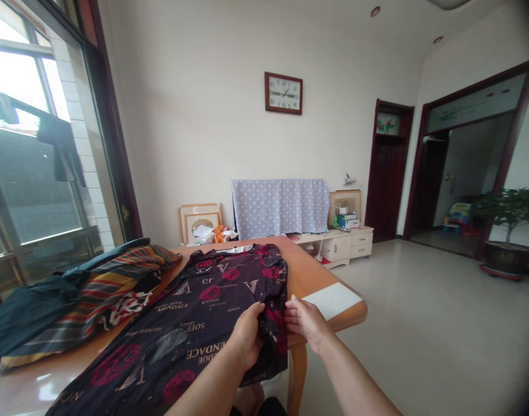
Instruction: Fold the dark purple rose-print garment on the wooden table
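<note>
A dark short-sleeved shirt (203, 309) with red flowers and pale lettering lies spread over the wooden table (305, 268), its neckline at the far end. Part of its right side hangs over the table's near edge. My left hand (248, 335) is closed on a bunched fold at that side, near the sleeve. Just to the right, my right hand (306, 322) has its fingers stretched out flat against the shirt's edge, thumb up. Whether its fingertips hold any cloth is hard to see.
Several clothes, including a striped garment (103, 289) and a dark blue-green one (34, 315), are heaped on the table's left. A white sheet (332, 299) lies at the right corner. Beyond stand a white cabinet (340, 247), a polka-dot cloth (281, 205) and a potted plant (507, 254).
</note>
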The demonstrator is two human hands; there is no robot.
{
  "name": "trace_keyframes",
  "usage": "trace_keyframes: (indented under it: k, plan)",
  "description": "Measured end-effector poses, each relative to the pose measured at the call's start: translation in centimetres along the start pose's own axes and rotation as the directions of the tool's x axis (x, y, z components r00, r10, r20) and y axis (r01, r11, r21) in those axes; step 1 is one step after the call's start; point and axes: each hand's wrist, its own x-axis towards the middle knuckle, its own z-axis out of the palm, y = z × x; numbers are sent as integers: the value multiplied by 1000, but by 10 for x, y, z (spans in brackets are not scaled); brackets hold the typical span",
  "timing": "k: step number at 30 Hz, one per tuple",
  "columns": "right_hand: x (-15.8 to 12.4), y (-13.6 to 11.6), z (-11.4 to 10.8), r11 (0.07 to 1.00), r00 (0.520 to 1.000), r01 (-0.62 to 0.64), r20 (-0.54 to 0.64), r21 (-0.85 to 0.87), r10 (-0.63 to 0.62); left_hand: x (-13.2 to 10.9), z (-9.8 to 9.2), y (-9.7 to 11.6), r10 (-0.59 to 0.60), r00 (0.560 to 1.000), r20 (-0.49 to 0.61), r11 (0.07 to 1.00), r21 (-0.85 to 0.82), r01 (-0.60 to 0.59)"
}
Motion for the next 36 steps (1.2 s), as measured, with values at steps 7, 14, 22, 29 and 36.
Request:
trace_keyframes:
  k: [7,14,22,29,36]
  plan:
    - [-14,-19,-16,983,981,-141,152,116,123,-17,11,11,255,929,269,792,493,-360]
    - [-6,-16,-46,998,995,49,83,-28,-47,4,-51,33,593,794,135,76,972,-223]
    - [21,-24,-103,888,782,144,-500,-437,-372,4,-75,27,523,843,123,-151,987,-50]
    - [23,-15,-123,663,829,25,-355,-748,-432,1,-73,19,497,862,102,-155,988,-28]
    - [24,-16,-137,504,830,-181,-407,-844,-383,0,-78,14,490,864,119,-123,990,-67]
